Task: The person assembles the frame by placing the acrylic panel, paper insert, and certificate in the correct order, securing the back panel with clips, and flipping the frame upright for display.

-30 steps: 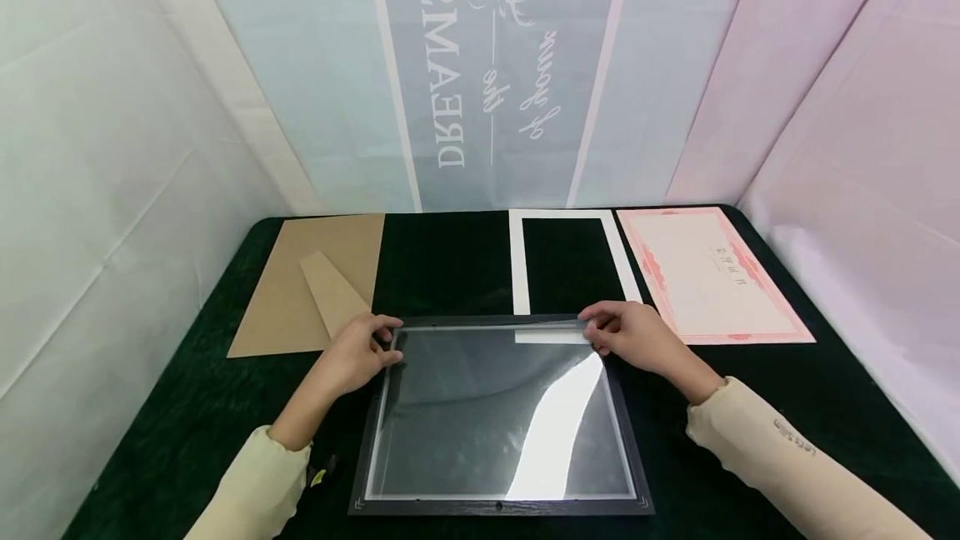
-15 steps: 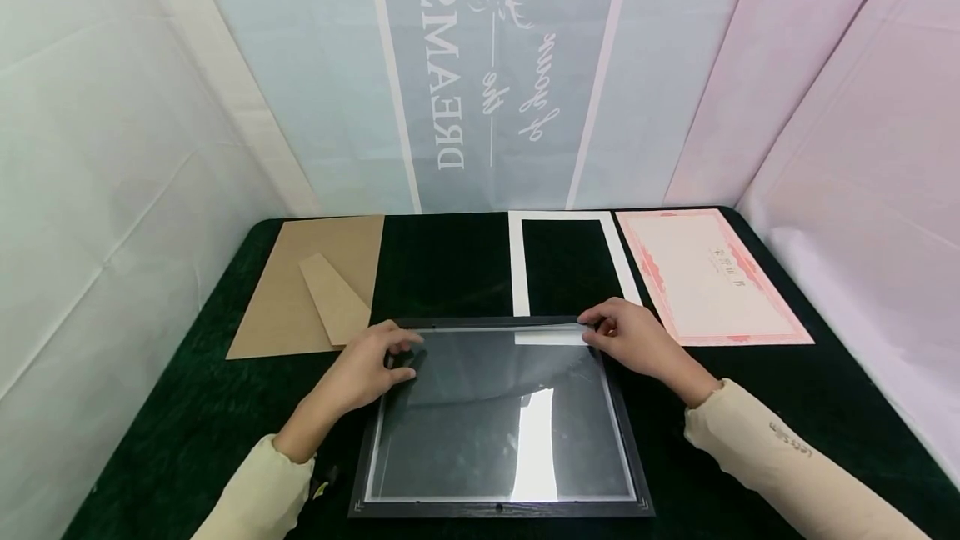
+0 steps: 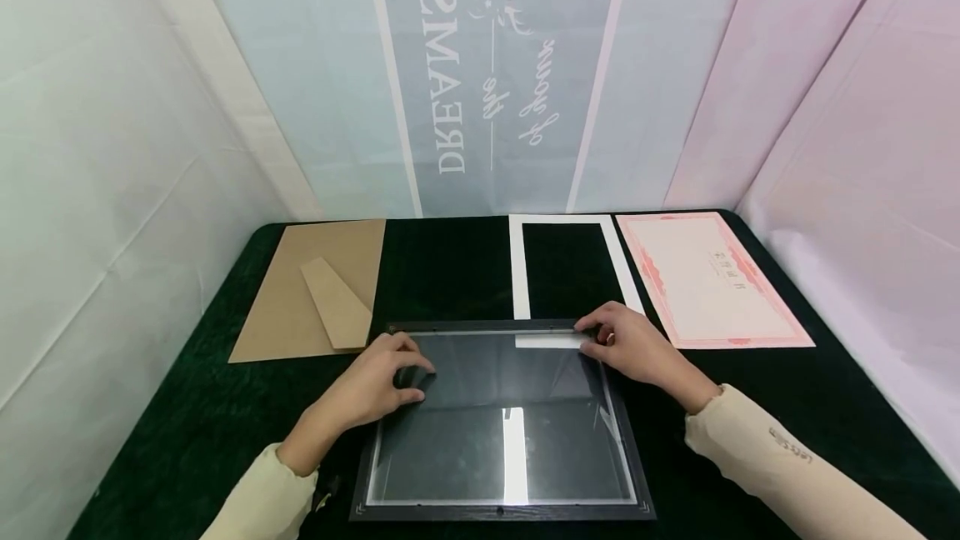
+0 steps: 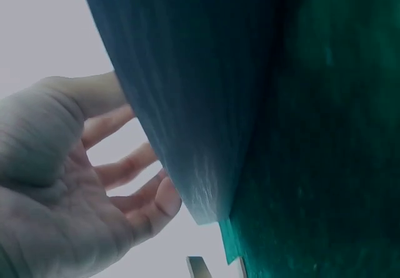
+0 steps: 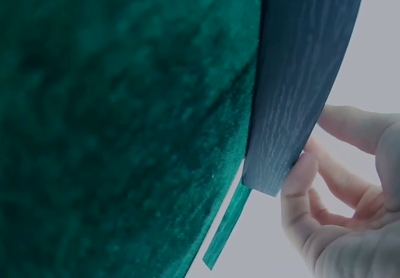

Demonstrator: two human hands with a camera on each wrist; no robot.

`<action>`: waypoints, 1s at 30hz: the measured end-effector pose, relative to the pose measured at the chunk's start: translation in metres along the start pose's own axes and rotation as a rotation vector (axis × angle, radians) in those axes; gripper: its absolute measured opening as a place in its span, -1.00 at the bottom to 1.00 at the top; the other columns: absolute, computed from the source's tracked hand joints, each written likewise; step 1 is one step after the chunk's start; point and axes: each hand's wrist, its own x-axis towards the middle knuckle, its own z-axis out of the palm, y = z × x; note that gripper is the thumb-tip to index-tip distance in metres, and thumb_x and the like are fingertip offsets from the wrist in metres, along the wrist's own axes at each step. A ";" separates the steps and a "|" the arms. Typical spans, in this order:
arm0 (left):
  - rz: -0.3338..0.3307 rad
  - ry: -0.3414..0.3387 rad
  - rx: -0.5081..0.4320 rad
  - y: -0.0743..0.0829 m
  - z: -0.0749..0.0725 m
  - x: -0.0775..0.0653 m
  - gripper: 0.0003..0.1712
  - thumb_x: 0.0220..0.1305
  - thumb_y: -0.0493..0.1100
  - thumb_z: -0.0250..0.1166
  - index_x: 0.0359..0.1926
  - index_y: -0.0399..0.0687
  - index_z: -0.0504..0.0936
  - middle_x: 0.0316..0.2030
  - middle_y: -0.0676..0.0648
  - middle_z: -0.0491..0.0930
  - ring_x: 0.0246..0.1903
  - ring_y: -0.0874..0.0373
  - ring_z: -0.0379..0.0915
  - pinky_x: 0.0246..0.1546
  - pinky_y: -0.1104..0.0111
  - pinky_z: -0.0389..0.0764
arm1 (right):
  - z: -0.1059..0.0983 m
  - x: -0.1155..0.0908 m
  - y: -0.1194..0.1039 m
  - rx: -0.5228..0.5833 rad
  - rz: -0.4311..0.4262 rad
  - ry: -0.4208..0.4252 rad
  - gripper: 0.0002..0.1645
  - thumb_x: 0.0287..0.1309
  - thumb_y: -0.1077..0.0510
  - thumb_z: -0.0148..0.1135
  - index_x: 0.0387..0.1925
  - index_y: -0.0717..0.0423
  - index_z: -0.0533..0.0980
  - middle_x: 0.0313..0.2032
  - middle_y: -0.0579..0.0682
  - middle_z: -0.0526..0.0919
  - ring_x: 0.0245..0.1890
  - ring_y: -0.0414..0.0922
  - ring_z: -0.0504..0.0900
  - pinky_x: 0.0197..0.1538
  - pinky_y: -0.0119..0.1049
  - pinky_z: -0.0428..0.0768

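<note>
On the table before me lies a dark picture frame [image 3: 502,512] with a clear sheet [image 3: 465,440] inside it, bright with a light reflection. My left hand [image 3: 375,382] is over the frame's far left corner, thumb and fingers apart and loosely bent above the sheet. At the far right corner, my right hand [image 3: 626,344] has its index fingertip by the far edge and its thumb over the sheet, a gap between them. Both wrist views show the frame's wood-grained outer side, with the left fingers [image 4: 134,165] and right fingers [image 5: 300,178] beside its upper edge.
A brown backing board [image 3: 262,315] with a stand leg [image 3: 337,307] lies at the far left. Behind the frame is a white mat border [image 3: 519,273], partly seen through the sheet. A pink-bordered certificate [image 3: 697,290] lies far right. Dark green cloth [image 3: 442,265] covers the table.
My left hand has come away from the frame's far left corner, moving inward and nearer, its fingers loosening. The right hand has barely moved. The reflection on the sheet has narrowed.
</note>
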 end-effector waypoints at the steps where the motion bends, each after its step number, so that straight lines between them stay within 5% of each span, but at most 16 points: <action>1: 0.027 -0.018 -0.005 0.001 0.000 -0.001 -0.63 0.02 -0.06 0.57 -0.08 0.15 0.76 -0.06 0.04 0.54 -0.04 0.12 0.40 -0.02 0.14 0.54 | 0.000 -0.002 -0.001 -0.003 -0.011 -0.008 -0.68 0.13 0.14 0.44 -0.05 0.04 0.67 -0.09 0.04 0.58 -0.35 -0.22 0.52 -0.39 -0.39 0.51; 6: 0.119 -0.127 -0.031 0.008 0.002 -0.004 -0.42 -0.02 0.08 0.58 0.08 0.20 0.68 0.08 0.01 0.49 0.11 0.07 0.33 0.11 -0.01 0.44 | 0.002 -0.009 -0.012 -0.053 -0.118 -0.081 -0.55 0.06 -0.07 0.49 0.01 -0.10 0.65 0.05 -0.05 0.58 -0.05 -0.13 0.51 -0.10 -0.20 0.56; 11: 0.127 -0.181 -0.004 0.013 0.003 -0.005 -0.33 -0.03 0.12 0.57 0.16 0.21 0.62 0.19 -0.03 0.40 0.20 0.00 0.22 0.08 -0.02 0.36 | 0.006 -0.014 -0.021 -0.126 -0.210 -0.181 -0.40 -0.01 -0.17 0.52 0.10 -0.18 0.60 0.17 -0.06 0.53 0.17 -0.03 0.43 0.12 0.05 0.49; 21: 0.120 -0.190 -0.008 0.009 0.006 -0.006 -0.36 0.00 0.15 0.55 0.15 0.24 0.62 0.24 -0.01 0.37 0.26 0.01 0.21 0.13 -0.04 0.34 | 0.007 -0.015 -0.024 -0.147 -0.213 -0.188 -0.36 -0.04 -0.14 0.54 0.12 -0.16 0.59 0.20 -0.03 0.51 0.20 0.01 0.40 0.13 0.09 0.44; 25: 0.115 -0.156 0.000 0.006 0.004 -0.009 -0.38 0.03 0.12 0.54 0.16 0.23 0.62 0.28 -0.04 0.36 0.28 -0.01 0.20 0.14 -0.04 0.34 | 0.006 -0.012 -0.023 -0.136 -0.205 -0.169 -0.40 0.00 -0.11 0.52 0.11 -0.12 0.60 0.18 -0.03 0.52 0.17 -0.01 0.41 0.12 0.05 0.48; 30: 0.030 0.000 0.058 0.002 0.002 -0.015 -0.38 0.06 0.01 0.54 0.19 0.17 0.60 0.26 -0.11 0.38 0.20 -0.05 0.28 0.12 0.00 0.42 | 0.003 -0.003 -0.016 -0.100 -0.170 -0.064 -0.53 0.14 0.03 0.44 0.09 -0.01 0.59 0.15 0.03 0.55 0.12 0.01 0.46 0.11 0.03 0.52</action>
